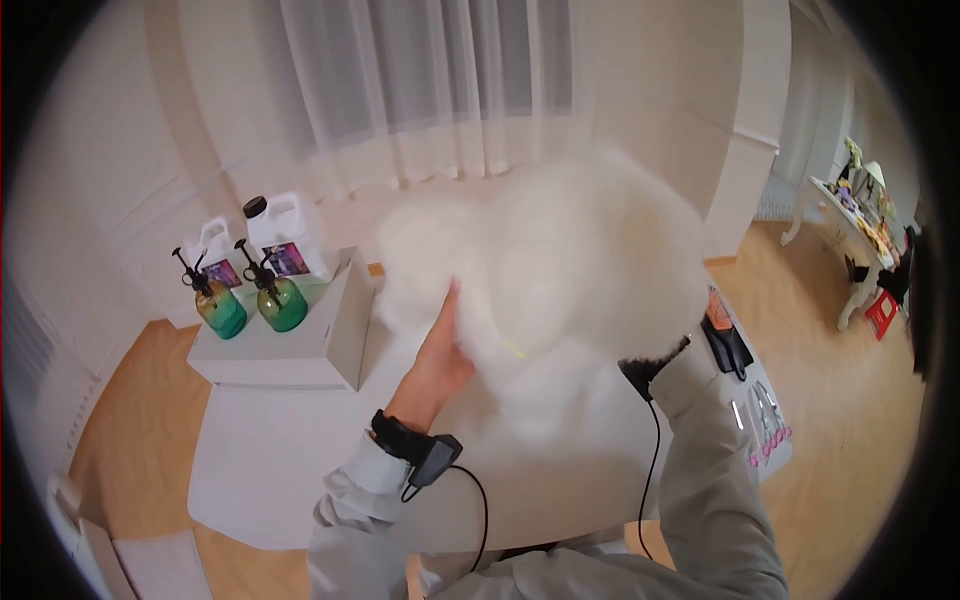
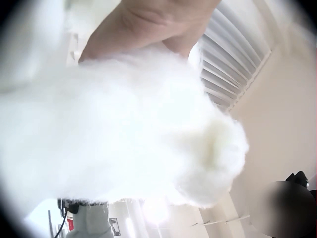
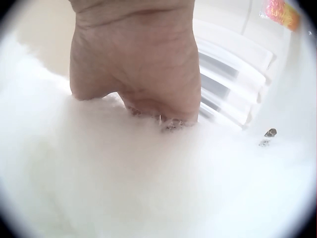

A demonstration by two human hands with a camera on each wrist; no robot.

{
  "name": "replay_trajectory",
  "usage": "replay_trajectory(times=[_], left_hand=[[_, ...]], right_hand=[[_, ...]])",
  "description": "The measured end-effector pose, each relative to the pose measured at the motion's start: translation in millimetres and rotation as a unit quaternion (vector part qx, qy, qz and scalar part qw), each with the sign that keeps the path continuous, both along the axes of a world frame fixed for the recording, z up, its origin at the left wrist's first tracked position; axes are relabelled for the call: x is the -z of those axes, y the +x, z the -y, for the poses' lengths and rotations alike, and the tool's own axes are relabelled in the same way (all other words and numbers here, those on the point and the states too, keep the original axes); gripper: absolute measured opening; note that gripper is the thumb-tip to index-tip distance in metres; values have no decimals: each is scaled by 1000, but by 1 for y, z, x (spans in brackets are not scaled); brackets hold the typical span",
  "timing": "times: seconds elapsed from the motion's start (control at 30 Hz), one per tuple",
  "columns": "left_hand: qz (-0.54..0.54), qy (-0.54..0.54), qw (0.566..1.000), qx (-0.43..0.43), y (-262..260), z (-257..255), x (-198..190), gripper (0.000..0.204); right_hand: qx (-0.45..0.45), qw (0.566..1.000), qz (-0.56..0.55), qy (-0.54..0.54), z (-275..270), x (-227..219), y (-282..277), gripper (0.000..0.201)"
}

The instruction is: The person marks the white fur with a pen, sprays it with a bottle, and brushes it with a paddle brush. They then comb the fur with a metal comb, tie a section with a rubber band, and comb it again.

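Note:
A large white fluffy mass of fur (image 1: pixel 590 250), blurred in the head view, stands over the middle of the table, with a thin yellow streak low on its front. My left hand (image 1: pixel 437 360) touches its left side; one digit points straight up along the fur, and the other fingers are hidden. In the right wrist view, my right hand (image 3: pixel 136 69) reaches into the fur from above, its fingertips sunk out of sight. A small dark metallic-looking tip (image 3: pixel 270 133) pokes out of the fur near that hand. I cannot tell whether the right hand holds something.
On the left stands a white box (image 1: pixel 335 340) bearing two green spray bottles (image 1: pixel 280 302) and two white jugs (image 1: pixel 290 235). Scissors with pink rings (image 1: pixel 768 430) and a black-handled tool (image 1: pixel 733 350) lie at the table's right edge. Behind hangs a curtain (image 1: pixel 420 90).

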State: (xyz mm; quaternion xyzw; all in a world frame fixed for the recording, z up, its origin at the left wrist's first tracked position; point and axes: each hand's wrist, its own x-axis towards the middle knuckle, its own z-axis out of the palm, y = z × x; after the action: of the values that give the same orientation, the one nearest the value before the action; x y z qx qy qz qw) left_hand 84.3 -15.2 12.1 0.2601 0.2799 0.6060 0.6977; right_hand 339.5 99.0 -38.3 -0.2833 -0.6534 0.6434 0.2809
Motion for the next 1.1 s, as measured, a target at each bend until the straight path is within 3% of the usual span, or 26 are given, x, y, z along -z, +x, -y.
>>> replay_trajectory(times=[0.03,0.07,0.1,0.13,0.27,0.33,0.37,0.4,0.43,0.47,0.5,0.57,0.6,0.67,0.7,0.77,0.9,1.0,1.1], left_hand=[[-6,15,1000,23,-5,-6,5,68],[-2,17,1000,16,-10,-13,9,68],[-13,18,999,29,-15,-19,11,69],[-25,18,999,42,-18,-21,12,70],[-33,-8,999,30,-15,-17,6,68],[-54,18,998,-35,-7,-11,10,63],[-148,181,969,-73,-4,3,19,60],[-231,340,906,-103,-4,21,27,58],[-451,307,825,-147,-13,42,14,50],[-317,133,927,-148,-43,53,36,43],[-325,137,928,-119,-55,37,65,43],[-343,145,927,-40,-51,13,76,42],[-351,146,925,-5,-46,6,76,41],[-362,144,920,46,-43,-2,75,40],[-366,143,917,63,-45,-4,74,40],[-373,143,913,85,-51,-5,73,39],[-381,147,905,116,-65,-7,65,37],[-383,155,899,143,-71,-12,60,36],[-381,166,892,176,-69,-20,58,35]], right_hand=[[-13,1000,15,5,-31,-41,-55,59],[-26,999,29,9,-42,-48,-66,60],[-39,998,42,12,-26,-31,-71,61],[-51,997,55,16,-4,9,-20,62],[-77,993,88,21,-14,20,-26,66],[-69,993,96,21,-11,31,-25,68],[-60,993,98,20,-8,33,-38,69],[-48,994,98,17,-9,31,-58,70],[-33,995,98,12,-13,25,-79,71],[-15,995,97,4,-18,24,-88,73],[5,995,95,-3,-19,25,-84,74],[43,995,91,-22,-3,48,-81,76],[63,994,82,-34,20,25,-73,76],[-49,993,95,58,82,-60,-68,102],[-45,993,91,53,84,-52,-76,102],[-69,983,-167,18,88,-31,-95,99],[-63,978,-199,15,81,-33,-95,99],[-22,991,-133,23,71,-37,-85,100],[-1,985,-170,14,63,-32,-80,99]])
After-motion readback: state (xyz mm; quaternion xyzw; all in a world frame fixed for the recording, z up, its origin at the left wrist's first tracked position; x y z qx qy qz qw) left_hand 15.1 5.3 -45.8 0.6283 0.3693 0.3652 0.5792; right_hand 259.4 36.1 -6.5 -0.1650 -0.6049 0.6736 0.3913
